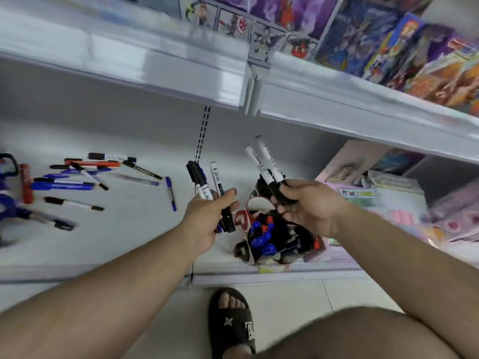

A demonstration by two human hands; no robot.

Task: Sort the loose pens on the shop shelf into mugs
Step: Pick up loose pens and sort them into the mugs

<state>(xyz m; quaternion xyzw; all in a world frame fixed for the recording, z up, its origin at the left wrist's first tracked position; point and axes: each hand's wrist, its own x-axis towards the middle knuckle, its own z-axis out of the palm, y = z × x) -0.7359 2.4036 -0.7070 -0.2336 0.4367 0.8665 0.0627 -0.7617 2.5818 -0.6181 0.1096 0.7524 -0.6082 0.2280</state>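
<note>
Roughly halfway, I'd say. The left hand (207, 218) gripped a bunch of markers (204, 185), the right hand (308, 206) pinched two more (264, 161) above the mugs (272, 237), already packed with pens. A pile of loose pens (77, 177) was still scattered on the shelf (134, 229) to the left.

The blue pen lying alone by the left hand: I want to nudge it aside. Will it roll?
The blue pen looks round and slim, so a sideways push probably rolls it on the smooth white shelf. It seems light and stiff; its cap clip, if any, is unclear.
</note>
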